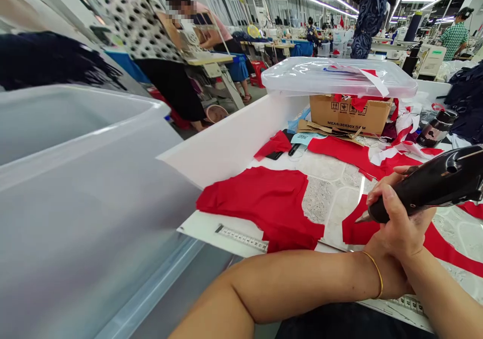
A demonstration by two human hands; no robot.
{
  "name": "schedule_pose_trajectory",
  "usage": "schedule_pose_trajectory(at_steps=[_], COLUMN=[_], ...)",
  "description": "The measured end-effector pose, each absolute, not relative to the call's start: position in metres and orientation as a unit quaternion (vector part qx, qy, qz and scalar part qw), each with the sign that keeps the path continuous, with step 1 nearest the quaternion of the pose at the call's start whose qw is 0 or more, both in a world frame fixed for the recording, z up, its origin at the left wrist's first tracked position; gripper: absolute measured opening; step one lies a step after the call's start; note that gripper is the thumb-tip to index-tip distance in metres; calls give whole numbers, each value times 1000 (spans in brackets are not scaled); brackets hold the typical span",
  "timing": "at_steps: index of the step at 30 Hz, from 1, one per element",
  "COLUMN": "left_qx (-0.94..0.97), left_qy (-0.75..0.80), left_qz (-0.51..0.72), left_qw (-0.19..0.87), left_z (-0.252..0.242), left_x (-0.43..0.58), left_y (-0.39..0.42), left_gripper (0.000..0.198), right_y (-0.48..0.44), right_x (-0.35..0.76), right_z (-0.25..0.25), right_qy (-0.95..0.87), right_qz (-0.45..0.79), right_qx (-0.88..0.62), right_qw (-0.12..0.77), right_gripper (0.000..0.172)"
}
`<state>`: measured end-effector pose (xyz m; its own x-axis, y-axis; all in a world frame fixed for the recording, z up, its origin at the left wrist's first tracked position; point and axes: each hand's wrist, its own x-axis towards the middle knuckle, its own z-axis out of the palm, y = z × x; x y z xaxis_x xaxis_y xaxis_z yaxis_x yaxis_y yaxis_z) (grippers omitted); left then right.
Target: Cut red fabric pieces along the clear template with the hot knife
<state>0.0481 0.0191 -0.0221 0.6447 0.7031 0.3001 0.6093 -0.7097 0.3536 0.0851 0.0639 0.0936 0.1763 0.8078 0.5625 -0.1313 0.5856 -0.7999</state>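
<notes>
My right hand [402, 223] is wrapped round a thick black handheld tool [426, 185], which lies tilted with its pointed metal tip toward the left. The tip is over a red fabric piece [354, 228] on the table. My left hand [387, 263], with a gold bracelet at the wrist, crosses beneath my right wrist; its fingers are hidden. A larger, wrinkled red fabric piece [260, 198] lies left of the hands, partly over a measuring strip [241, 238] at the table's front edge.
A cardboard box [349, 113] stands at the back under a clear plastic lid [302, 80]. Red and white scraps and a dark bottle [437, 128] lie to its right. A large translucent bin [86, 193] fills the left side. Several people are at work beyond.
</notes>
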Motion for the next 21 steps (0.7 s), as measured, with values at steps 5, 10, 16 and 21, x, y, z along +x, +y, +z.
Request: schedule_pose_trajectory(at_steps=[5,10,16,21], left_qx=[938,935,922,918], left_qy=[319,343,356,359], left_qz=[126,92,152,169], left_qw=[56,7,-12,-20], left_z=[12,35,21,16], left_x=[40,7,-20,-21], left_y=[13,-3,-3,-1], left_gripper=[65,97,96,98], right_y=[65,63,62,62], right_x=[84,83,79,73], right_z=[96,100,101,97], right_qy=[-531,-510,-508,-516], right_qz=[334,339,341,352], right_qx=[-284,-301,-288,-284], right_qw=[725,731,736,727], right_gripper=[25,24,18,21])
